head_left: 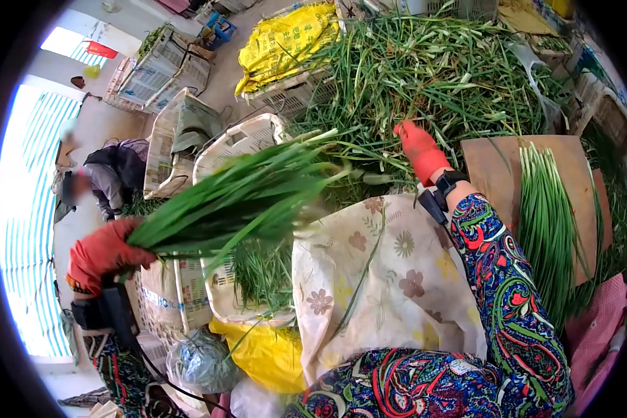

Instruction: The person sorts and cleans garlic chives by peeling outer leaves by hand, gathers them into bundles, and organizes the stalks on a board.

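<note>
My left hand [108,256], in a red glove, is closed round the leafy end of a bunch of garlic chives [237,195]. The bunch is held up over white crates, its pale stem ends pointing right and slightly blurred. My right hand [421,150], also red-gloved, is at the near edge of a large heap of loose chives and leaf scraps [439,76]. Its fingers look curled together; what they hold, if anything, is hidden. Right of my right forearm, a neat bundle of chives [547,223] lies on a brown board [491,164], white ends away from me.
A flowered cloth [397,279] covers my lap. White plastic crates [240,143] stand to the left, one with green scraps inside. A yellow sack [289,42] lies on a crate at the back. Another person [111,174] bends down at the far left.
</note>
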The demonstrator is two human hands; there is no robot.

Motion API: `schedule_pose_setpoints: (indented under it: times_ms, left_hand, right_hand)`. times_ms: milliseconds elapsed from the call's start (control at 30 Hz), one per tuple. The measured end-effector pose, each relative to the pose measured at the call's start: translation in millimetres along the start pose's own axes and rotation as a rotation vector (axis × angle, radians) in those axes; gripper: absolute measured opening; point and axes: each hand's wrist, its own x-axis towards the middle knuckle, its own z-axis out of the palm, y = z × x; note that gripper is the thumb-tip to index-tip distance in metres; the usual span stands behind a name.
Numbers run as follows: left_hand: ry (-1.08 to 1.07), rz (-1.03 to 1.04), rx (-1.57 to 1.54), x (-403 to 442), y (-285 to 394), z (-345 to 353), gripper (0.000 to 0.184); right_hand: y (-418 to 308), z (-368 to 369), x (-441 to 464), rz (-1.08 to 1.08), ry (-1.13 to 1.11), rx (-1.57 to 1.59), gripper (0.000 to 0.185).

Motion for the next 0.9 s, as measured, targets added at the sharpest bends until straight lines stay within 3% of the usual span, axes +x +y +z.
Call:
schedule_pose_setpoints:
  times_ms: [33,67,133,167,200,267,300,333,367,400,433,500,567,600,633,667,733,800,833,867,900]
  left_hand:
    - [0.008,0.017,-0.021,-5,7,-6,0.051]
    - [-0.016,0.035,-0.023,-7,12,-13,0.058]
    - [0.06,0.157,-0.121,-4,10,-13,0.059]
    - [0.067,0.167,-0.053,-3,13,-16,0.061]
    - [0.075,0.176,0.014,-5,19,-18,0.063]
    - [0.079,0.13,0.074,-5,25,-14,0.063]
    - [0.092,0.237,0.132,6,15,-15,0.063]
    - [0.105,0.349,0.194,12,8,-13,0.062]
    - [0.095,0.244,0.125,5,15,-4,0.063]
    - [0.083,0.143,0.062,-4,21,8,0.063]
    - [0.123,0.304,0.166,2,5,16,0.063]
    - [0.221,0.277,0.413,-16,1,46,0.064]
    - [0.439,0.41,0.713,-20,-34,93,0.071]
    - [0.449,0.323,0.862,-21,-48,120,0.075]
    - [0.455,0.231,1.007,-24,-60,149,0.078]
    - [0.408,0.202,1.086,-27,-72,179,0.078]
    - [0.516,0.407,1.142,-29,-105,233,0.073]
    - [0.446,0.393,1.206,-29,-126,282,0.059]
    - [0.234,0.533,0.677,-31,-136,287,0.068]
    - [0.026,0.645,0.143,-32,-136,278,0.077]
    - [-0.185,0.61,-0.262,-28,-140,267,0.087]
  right_hand:
    - [7,-4,-1,-0.096,-0.07,-0.196,0.02]
    - [7,-13,-1,-0.001,-0.267,-0.373,0.026]
    - [2,-13,-6,0.047,-0.294,-0.573,0.038]
    - [1,-5,-14,-0.065,-0.194,-0.899,0.062]
    - [-44,-19,-31,-0.111,-0.227,-1.07,0.069]
    - [-46,6,-50,-0.211,-0.212,-0.804,0.067]
    - [-94,-6,-54,0.166,-0.749,-0.422,0.06]
    - [-105,12,-73,0.348,-1.055,0.204,0.055]
    - [-115,31,-91,0.733,-1.328,0.745,0.053]
    - [-140,36,-113,0.691,-1.436,1.004,0.055]
    - [-153,55,-131,0.835,-1.372,1.182,0.054]
    - [-160,95,-150,1.082,-1.191,1.483,0.053]
    - [-159,126,-160,1.281,-0.964,1.714,0.052]
    - [-166,125,-164,1.187,-0.763,1.632,0.047]
    - [-159,126,-167,1.113,-0.72,1.671,0.047]
    - [-148,125,-170,1.035,-0.735,1.76,0.047]
    - [-128,124,-177,0.887,-0.844,1.97,0.048]
    - [-135,114,-178,0.789,-0.952,2.034,0.052]
    - [-144,101,-179,0.668,-0.975,1.84,0.059]
    - [-142,101,-181,0.731,-1.008,1.871,0.059]
    - [-140,100,-183,0.793,-1.036,1.903,0.06]
